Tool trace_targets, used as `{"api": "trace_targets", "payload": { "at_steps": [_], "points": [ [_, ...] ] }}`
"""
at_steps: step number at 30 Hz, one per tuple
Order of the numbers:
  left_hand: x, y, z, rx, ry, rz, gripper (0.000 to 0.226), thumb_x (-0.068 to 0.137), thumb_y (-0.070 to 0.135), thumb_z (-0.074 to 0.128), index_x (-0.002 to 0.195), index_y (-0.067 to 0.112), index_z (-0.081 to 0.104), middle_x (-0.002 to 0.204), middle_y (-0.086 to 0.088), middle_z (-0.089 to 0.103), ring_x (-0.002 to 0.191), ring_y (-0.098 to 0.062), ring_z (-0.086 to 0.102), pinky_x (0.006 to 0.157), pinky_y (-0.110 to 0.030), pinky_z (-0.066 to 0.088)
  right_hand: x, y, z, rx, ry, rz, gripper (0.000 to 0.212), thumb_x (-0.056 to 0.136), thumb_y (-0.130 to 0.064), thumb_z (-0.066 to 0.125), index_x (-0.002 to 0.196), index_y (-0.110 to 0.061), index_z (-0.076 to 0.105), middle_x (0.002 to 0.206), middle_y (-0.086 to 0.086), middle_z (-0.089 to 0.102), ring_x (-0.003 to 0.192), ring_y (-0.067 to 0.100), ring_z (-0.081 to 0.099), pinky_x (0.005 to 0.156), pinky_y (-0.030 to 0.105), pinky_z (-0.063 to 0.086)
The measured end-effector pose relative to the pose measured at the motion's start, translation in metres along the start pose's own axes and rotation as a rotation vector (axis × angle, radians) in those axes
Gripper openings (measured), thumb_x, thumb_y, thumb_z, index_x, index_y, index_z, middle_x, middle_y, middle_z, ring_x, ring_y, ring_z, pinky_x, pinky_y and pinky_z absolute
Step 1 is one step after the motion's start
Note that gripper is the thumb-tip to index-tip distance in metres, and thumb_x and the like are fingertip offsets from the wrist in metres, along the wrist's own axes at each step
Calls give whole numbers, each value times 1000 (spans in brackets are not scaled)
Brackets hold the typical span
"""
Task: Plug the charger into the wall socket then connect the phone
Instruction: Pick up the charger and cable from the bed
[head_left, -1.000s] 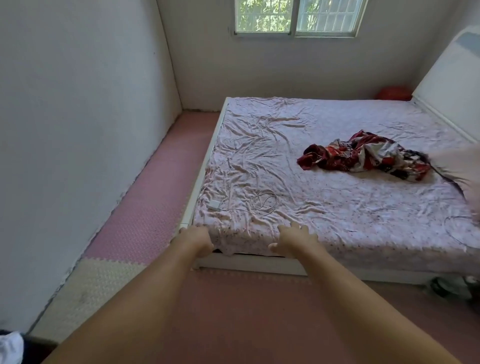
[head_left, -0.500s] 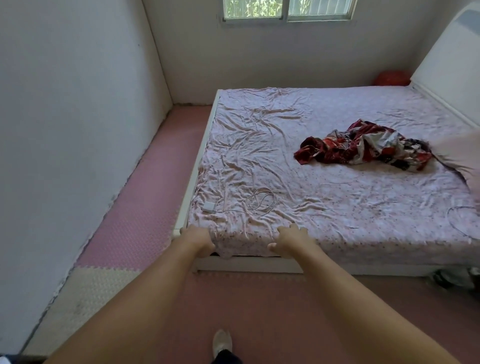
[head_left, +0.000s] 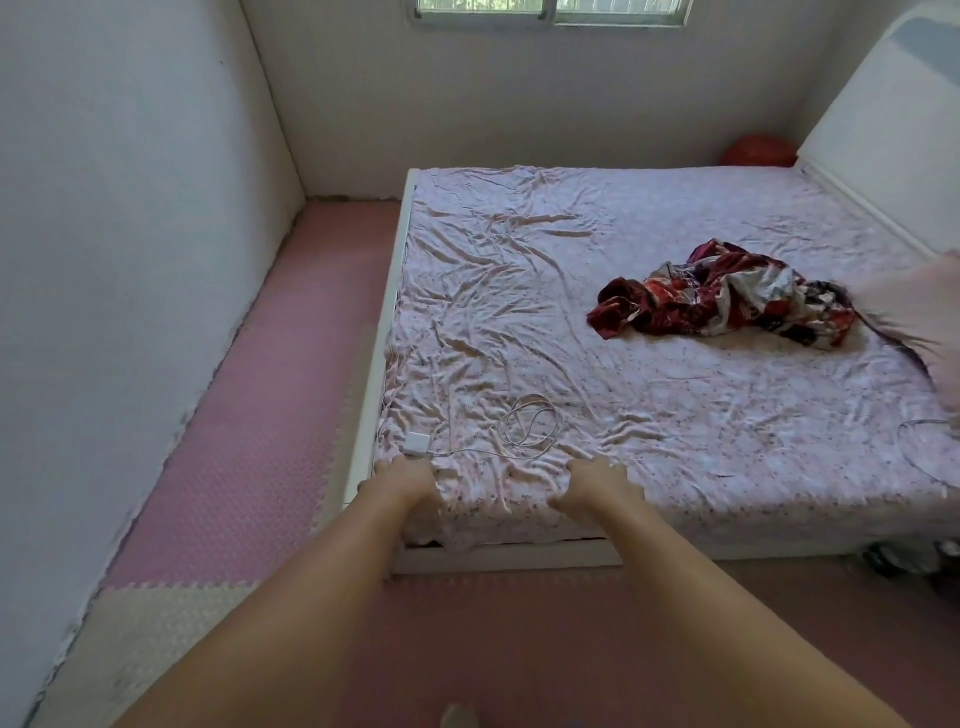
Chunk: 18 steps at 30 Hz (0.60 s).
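A white charger block (head_left: 416, 443) lies on the pink bedsheet near the bed's front left corner. Its thin white cable (head_left: 527, 426) runs right from it into a loose coil. My left hand (head_left: 402, 480) hovers at the bed's front edge, fingertips just short of the charger, holding nothing. My right hand (head_left: 595, 486) is over the sheet just below the coil, fingers spread and empty. No phone and no wall socket can be seen.
The bed (head_left: 382, 332) with its white frame fills the right. A crumpled red patterned cloth (head_left: 727, 296) lies on it, and another thin cable (head_left: 919, 431) loops at the right edge. A pink foam floor strip (head_left: 270, 395) runs along the left wall. The headboard (head_left: 883, 150) stands at the right.
I have come closer to the bed. Both hands have advanced over its front edge toward the charger and coil.
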<state>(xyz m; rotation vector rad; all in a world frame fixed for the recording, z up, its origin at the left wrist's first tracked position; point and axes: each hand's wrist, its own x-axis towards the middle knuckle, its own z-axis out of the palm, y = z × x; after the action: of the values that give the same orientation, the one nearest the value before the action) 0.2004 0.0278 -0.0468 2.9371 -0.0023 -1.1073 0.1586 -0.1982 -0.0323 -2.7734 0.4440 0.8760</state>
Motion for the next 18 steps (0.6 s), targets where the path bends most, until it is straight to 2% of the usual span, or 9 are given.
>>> {"api": "trace_targets", "payload": {
  "at_steps": [6,10,15,18],
  "points": [
    [39,-9,-10,7,-24,3,50,85,32,48,133,18,44,135,-14,42,130,-38,33,107,-51,34,29,-18,-9,7,-20,28,59,90,-43,56,142,-21,38,157,14,24,142,38,22,107,53,35],
    [60,-7,-15,-15,-44,-16,48,84,30,48,131,18,45,133,-13,44,128,-37,33,103,-49,39,52,-21,-12,10,-37,25,53,89,-40,56,136,-19,45,153,13,32,139,36,28,105,49,39],
    [90,2,-30,-39,-49,-55,52,89,28,44,140,20,38,142,-14,37,134,-37,29,107,-48,35,93,-19,-19,15,-80,8,53,88,-39,56,135,-17,46,151,14,37,138,35,33,105,49,40],
    [112,12,-45,-29,-66,-75,49,89,23,44,137,18,42,147,-16,37,136,-38,30,109,-50,31,124,-16,-31,-2,-92,4,59,89,-42,52,140,-16,41,149,15,38,133,34,40,102,46,44]
  ]
}}
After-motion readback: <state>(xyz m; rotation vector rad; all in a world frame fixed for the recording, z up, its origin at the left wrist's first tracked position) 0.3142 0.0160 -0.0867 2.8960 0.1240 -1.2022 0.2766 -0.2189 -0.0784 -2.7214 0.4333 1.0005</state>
